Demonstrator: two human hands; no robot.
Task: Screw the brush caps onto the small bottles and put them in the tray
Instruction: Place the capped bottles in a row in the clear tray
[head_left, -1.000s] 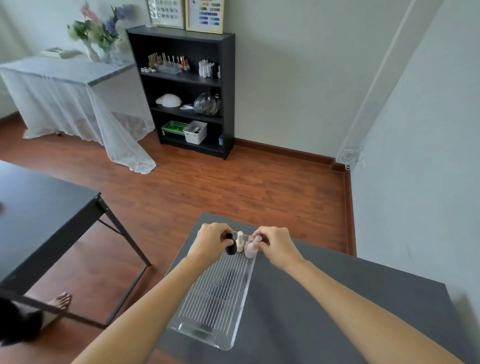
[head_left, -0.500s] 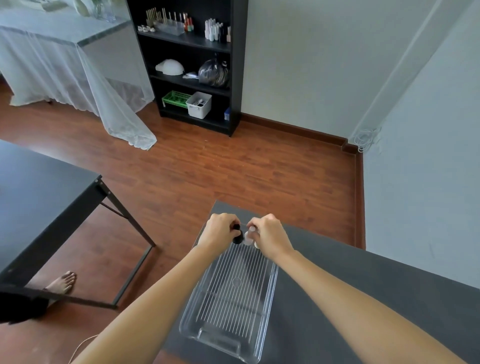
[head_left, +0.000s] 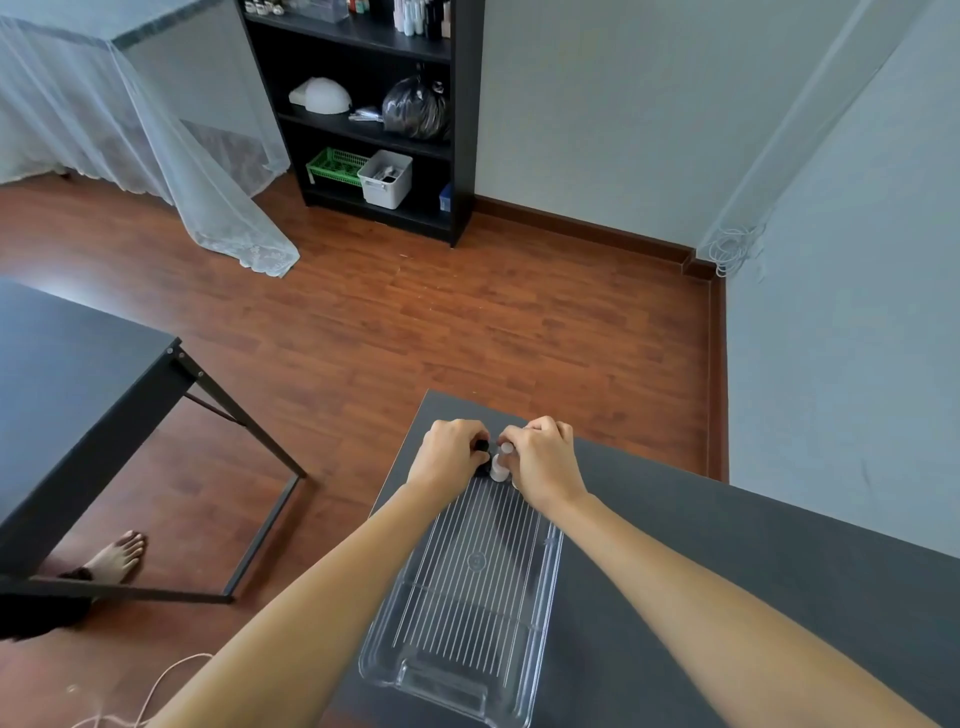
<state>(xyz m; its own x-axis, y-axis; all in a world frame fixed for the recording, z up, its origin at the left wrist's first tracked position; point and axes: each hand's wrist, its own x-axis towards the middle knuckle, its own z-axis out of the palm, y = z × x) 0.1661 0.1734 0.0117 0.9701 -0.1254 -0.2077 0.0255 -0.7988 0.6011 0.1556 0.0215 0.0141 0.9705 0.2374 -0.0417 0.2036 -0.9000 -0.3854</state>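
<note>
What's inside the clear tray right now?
The clear tray shows only its ribbed floor over most of its length. At its far end, a black bottle and a white bottle sit between the left hand and right hand, which cover their bases.

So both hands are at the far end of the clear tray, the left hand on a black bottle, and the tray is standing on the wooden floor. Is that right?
Not quite. The head view shows the clear tray standing on the dark grey table, not on the wooden floor. The rest holds: the left hand and right hand are at its far end, the left on the black bottle.
</note>
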